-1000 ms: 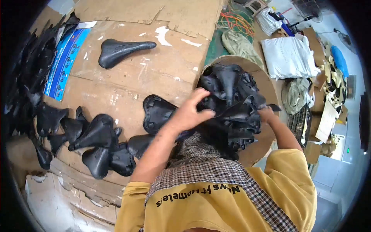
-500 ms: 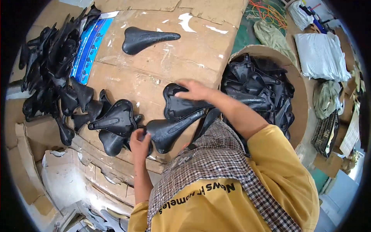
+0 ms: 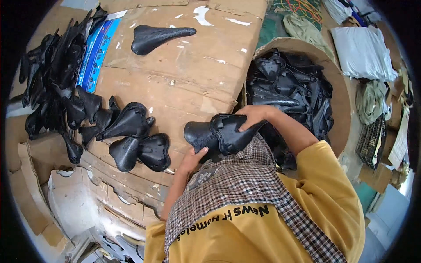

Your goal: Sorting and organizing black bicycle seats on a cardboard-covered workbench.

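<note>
while both grip one black saddle [image 3: 219, 133], left hand [image 3: 193, 158] clasps underneath, right hand [image 3: 254, 116] clamps its top.

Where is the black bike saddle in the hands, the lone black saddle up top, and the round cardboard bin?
black bike saddle [image 3: 221, 133], head view, its wide underside.
lone black saddle [image 3: 153, 37], head view, its broad rear.
round cardboard bin [image 3: 344, 111], head view, its right rim.

The black moulded plastic saddle [image 3: 221, 133] now sits nearer the person's chest, the left hand [image 3: 191, 160] gripping its near edge and the right hand [image 3: 254, 116] on top.
</note>
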`<action>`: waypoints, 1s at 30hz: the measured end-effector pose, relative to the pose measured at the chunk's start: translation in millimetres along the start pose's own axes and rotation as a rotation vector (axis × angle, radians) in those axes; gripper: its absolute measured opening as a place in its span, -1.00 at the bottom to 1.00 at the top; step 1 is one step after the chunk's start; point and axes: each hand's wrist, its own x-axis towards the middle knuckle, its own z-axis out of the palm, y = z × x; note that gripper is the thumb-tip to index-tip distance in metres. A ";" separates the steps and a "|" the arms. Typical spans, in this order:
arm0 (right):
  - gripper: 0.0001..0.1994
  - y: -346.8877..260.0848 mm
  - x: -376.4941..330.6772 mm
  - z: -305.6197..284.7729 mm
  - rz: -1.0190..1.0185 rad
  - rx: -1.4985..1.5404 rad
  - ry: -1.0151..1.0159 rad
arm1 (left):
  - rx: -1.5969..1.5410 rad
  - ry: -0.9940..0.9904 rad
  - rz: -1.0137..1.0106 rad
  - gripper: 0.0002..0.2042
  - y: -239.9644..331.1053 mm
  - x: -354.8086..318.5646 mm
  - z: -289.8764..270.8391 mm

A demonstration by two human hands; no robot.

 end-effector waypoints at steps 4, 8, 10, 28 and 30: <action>-0.40 14.0 -32.5 24.2 0.089 -0.163 0.198 | -0.025 -0.112 -0.093 -0.67 17.3 5.1 20.4; -0.47 16.6 -82.5 56.4 0.324 0.189 0.129 | -0.089 -0.352 -0.089 -0.60 11.7 7.5 43.3; -0.34 -1.3 -114.0 65.8 0.392 0.120 0.234 | -0.159 -0.428 -0.098 -0.55 19.1 9.7 61.9; -0.64 31.8 -254.4 -9.8 0.551 -0.324 1.128 | -0.099 0.214 0.536 -0.55 56.3 1.2 -73.4; -0.66 -25.1 -144.2 -47.4 0.289 -0.395 1.011 | -0.296 0.391 0.453 -0.61 67.0 -33.3 -131.0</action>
